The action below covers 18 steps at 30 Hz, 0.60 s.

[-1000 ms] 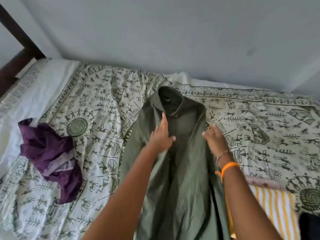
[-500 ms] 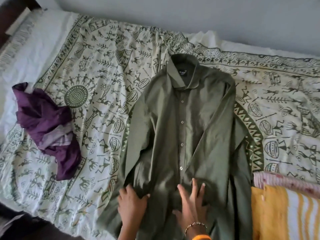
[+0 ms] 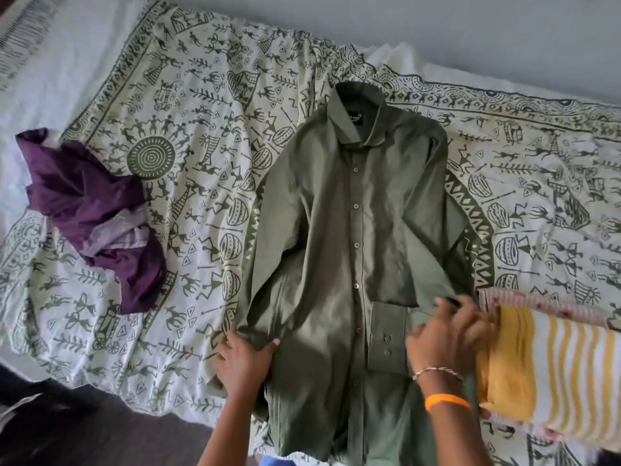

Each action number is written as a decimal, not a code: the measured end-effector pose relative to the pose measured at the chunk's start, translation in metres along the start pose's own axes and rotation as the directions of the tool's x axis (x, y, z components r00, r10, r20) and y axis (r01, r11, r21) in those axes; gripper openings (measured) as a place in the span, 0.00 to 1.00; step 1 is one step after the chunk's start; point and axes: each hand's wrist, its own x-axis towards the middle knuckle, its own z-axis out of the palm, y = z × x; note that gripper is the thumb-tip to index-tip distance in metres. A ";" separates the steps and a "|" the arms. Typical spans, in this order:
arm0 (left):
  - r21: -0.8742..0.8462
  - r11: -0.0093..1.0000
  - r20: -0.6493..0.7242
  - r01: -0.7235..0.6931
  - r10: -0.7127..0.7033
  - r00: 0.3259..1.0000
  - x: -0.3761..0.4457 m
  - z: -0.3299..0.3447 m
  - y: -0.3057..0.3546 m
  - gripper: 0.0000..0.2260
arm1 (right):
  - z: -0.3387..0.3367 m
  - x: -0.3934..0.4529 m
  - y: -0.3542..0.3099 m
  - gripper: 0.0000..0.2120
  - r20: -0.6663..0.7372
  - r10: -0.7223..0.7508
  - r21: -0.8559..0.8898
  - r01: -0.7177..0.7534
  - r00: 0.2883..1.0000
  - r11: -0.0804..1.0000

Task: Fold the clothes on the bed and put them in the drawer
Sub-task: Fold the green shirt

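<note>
Green shirt [image 3: 336,230] flat on bedspread [image 3: 188,105]

From my feed, the green shirt [image 3: 339,230] runs off the bottom edge, so I can't see its hem. My right hand [image 3: 447,334] is smeared by motion and covers the shirt's right side seam; whether its fingers pinch cloth I can't tell. The collar label [image 3: 357,119] is too small to read. The striped yellow cloth [image 3: 544,371] is cut by the right edge.
</note>
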 end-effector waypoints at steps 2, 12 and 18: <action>0.086 0.995 0.039 -0.050 0.047 0.998 0.006 0.000 -0.001 0.36 | 0.011 -0.033 -0.019 0.25 0.017 -0.166 0.010 0.165 0.986 0.986; -0.146 0.901 -0.164 -0.409 0.386 0.908 0.007 -0.016 -0.034 0.09 | 0.082 -0.144 -0.055 0.36 0.478 -0.373 0.366 0.206 0.795 0.908; 0.128 0.982 -0.240 -0.139 0.167 0.956 0.020 -0.043 -0.042 0.17 | 0.076 -0.124 -0.032 0.20 0.355 -0.064 0.479 -0.122 0.933 0.869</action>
